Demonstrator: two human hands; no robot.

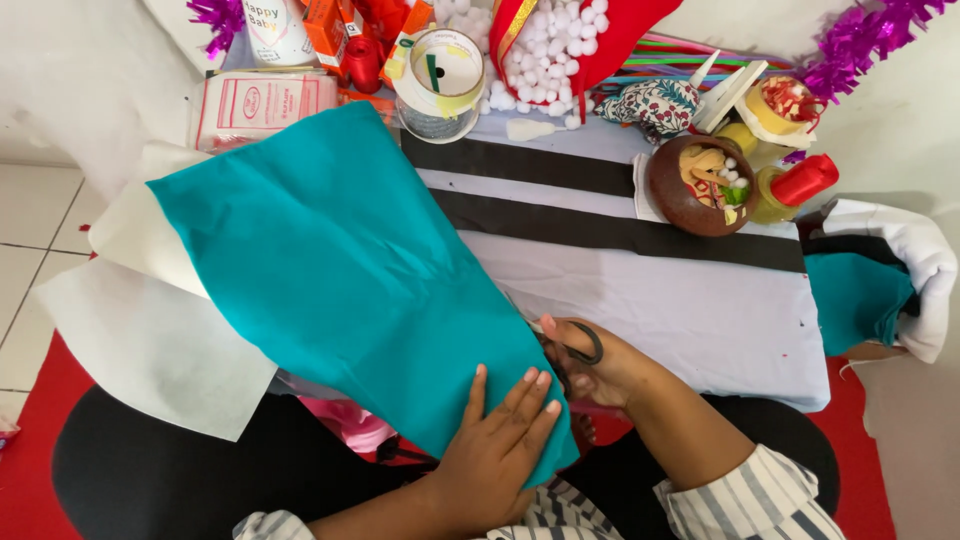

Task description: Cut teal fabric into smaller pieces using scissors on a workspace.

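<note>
A large sheet of teal felt fabric (330, 270) lies slantwise over the near-left part of the low desk (720, 330), which is covered in white cloth with two black stripes. Under the teal sheet, on its left side, a white backing sheet (140, 330) sticks out past it.

The left hand (495, 450) lies flat, fingers spread, on the near corner of the teal sheet, pressing it down; its grip is open and closes on nothing. The right hand (600, 365), just right of that corner, has its fingers through the black handles of a pair of scissors (575, 345), its grip closed on them. The blades run under the teal sheet's right edge and are mostly hidden, so how far they stand open cannot be told.

The step in hand looks like cutting along the teal sheet's right edge, near its start. A next stroke would call for keeping the sheet flat and taut under the left palm while the blades advance away from the body.

Beyond the teal sheet stand a brown round bowl of small craft bits (700, 185), a heap of white pom-poms (545, 50) and a roll of tape (440, 70).
</note>
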